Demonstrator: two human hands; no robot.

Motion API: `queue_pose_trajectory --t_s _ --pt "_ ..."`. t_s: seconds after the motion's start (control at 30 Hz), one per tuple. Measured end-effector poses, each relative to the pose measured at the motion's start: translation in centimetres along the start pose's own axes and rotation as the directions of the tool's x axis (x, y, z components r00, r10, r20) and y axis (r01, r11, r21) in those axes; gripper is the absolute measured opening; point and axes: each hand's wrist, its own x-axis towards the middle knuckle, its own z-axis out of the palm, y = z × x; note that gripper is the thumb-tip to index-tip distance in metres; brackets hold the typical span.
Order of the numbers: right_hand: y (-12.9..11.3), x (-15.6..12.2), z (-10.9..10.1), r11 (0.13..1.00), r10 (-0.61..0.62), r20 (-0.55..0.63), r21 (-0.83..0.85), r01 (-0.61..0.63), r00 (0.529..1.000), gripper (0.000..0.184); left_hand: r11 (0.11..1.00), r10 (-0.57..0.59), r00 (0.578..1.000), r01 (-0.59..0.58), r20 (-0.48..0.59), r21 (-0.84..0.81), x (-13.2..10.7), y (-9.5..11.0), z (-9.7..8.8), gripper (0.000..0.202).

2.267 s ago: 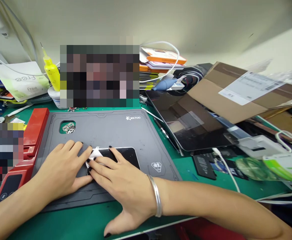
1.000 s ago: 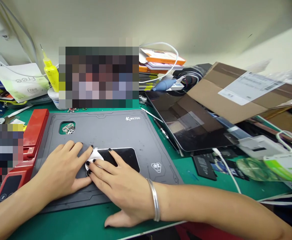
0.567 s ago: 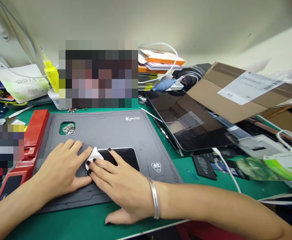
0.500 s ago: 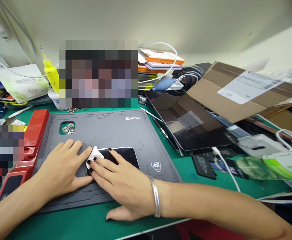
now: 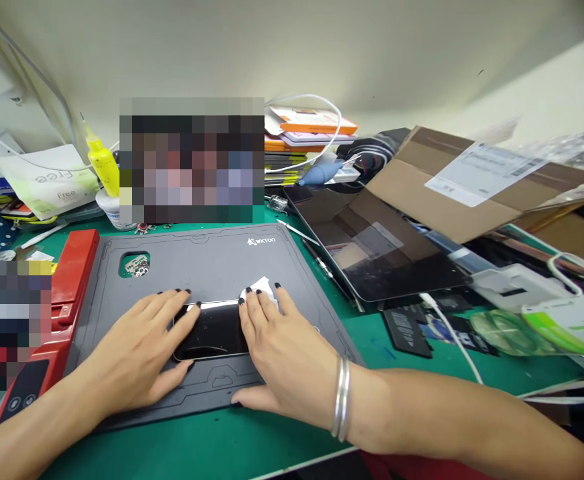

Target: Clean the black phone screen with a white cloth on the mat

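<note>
A black-screened smartphone [image 5: 217, 333] lies flat on a grey work mat [image 5: 207, 263]. My left hand [image 5: 145, 340] is at its left end, the index finger at the far edge and the thumb at the near edge, bracing it. My right hand [image 5: 287, 343] lies over the phone's right end, its fingers close together and pressing down a white wipe [image 5: 265, 287]. Part of the wipe sticks out past the fingertips; the rest is hidden under the hand. The right thumb points away to the left, near the mat's front edge.
A red tool [image 5: 75, 267] runs along the mat's left side. To the right lie a large dark screen panel [image 5: 377, 247], a cardboard box [image 5: 412, 160] and a white cable [image 5: 452, 333]. A yellow bottle [image 5: 103, 163] and a blue air blower [image 5: 322, 172] stand farther back.
My right hand has slid the white wipe from the phone's left end to its right end, baring the left part of the screen. My left hand has shifted slightly right.
</note>
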Motion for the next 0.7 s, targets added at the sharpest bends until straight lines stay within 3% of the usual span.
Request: queue_pose_trajectory --t_s 0.1,0.33,0.57,0.7 --pt "-0.2 0.2 -0.1 1.000 0.004 0.002 -0.005 -0.004 1.000 0.116 0.994 0.085 0.996 -0.082 0.040 -0.065 0.4 0.7 -0.1 0.050" --pt "-0.1 0.4 -0.8 1.000 -0.001 0.066 -0.021 0.002 0.998 0.116 0.994 0.111 0.989 -0.109 0.094 -0.026 1.0 0.7 0.5 0.043" --pt "-0.2 0.4 -0.5 1.000 0.002 -0.018 -0.007 -0.003 1.000 0.114 0.991 0.113 0.990 -0.106 0.090 -0.078 1.1 0.7 0.6 0.039" --pt "-0.2 0.4 -0.4 1.000 -0.006 -0.021 0.005 0.006 1.000 0.115 0.992 0.128 0.990 -0.127 0.055 -0.026 1.2 0.9 0.4 0.036"
